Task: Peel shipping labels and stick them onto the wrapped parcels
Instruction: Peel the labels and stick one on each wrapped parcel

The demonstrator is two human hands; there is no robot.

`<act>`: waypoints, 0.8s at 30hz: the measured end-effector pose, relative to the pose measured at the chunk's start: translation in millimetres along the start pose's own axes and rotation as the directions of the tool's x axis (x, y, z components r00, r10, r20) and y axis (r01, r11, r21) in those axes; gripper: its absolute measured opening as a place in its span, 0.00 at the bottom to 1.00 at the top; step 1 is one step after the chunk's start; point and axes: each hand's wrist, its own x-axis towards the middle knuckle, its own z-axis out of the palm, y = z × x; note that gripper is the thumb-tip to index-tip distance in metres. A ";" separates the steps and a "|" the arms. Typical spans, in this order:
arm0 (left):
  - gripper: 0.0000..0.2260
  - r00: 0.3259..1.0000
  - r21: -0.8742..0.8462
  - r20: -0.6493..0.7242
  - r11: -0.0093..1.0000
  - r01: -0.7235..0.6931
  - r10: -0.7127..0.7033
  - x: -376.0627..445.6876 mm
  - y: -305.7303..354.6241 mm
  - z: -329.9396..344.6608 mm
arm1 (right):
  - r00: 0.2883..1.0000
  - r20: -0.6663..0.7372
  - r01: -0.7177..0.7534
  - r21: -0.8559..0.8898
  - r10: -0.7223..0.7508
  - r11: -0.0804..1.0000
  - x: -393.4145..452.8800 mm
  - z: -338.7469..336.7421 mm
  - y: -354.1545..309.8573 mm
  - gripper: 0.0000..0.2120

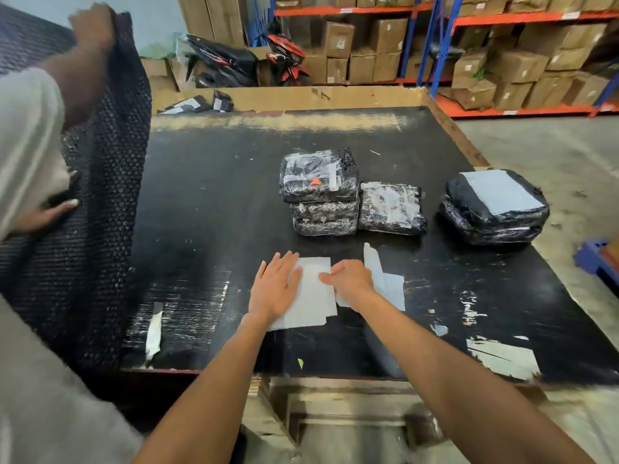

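Note:
A white label sheet (pixel 313 293) lies flat on the black table (pixel 207 209) near its front. My left hand (pixel 274 286) presses flat on the sheet's left part, fingers spread. My right hand (pixel 351 279) rests on its right edge with fingers curled at the paper; whether it pinches a corner is unclear. More white sheets (pixel 385 283) lie just right of that hand. Behind them stands a stack of black wrapped parcels (pixel 320 192), a single parcel (pixel 392 209) beside it, and further right a larger parcel (pixel 495 205) bearing a white label.
Another person on the left holds up a large black bubble-wrap sheet (pixel 100 195) over the table's left edge. Torn label scraps (pixel 502 358) stick to the front right of the table. Cardboard lines the far edge; shelves of boxes (pixel 502 61) stand behind.

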 end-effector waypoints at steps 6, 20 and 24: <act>0.23 0.999 -0.027 -0.012 0.999 0.033 -0.033 -1.5 4.5 -2.9 | 0.997 0.076 -0.037 0.223 0.021 0.974 9.4 -2.9 1.2 0.12; 0.18 0.997 -0.467 -0.032 0.883 0.041 -0.064 27.3 98.9 -28.6 | 0.970 0.164 0.038 0.628 -0.180 0.778 14.0 -120.9 13.3 0.09; 0.12 0.984 -0.882 0.170 0.436 0.178 -0.058 29.9 161.7 -28.4 | 0.953 0.145 0.115 0.639 -0.266 0.760 13.9 -146.2 21.1 0.11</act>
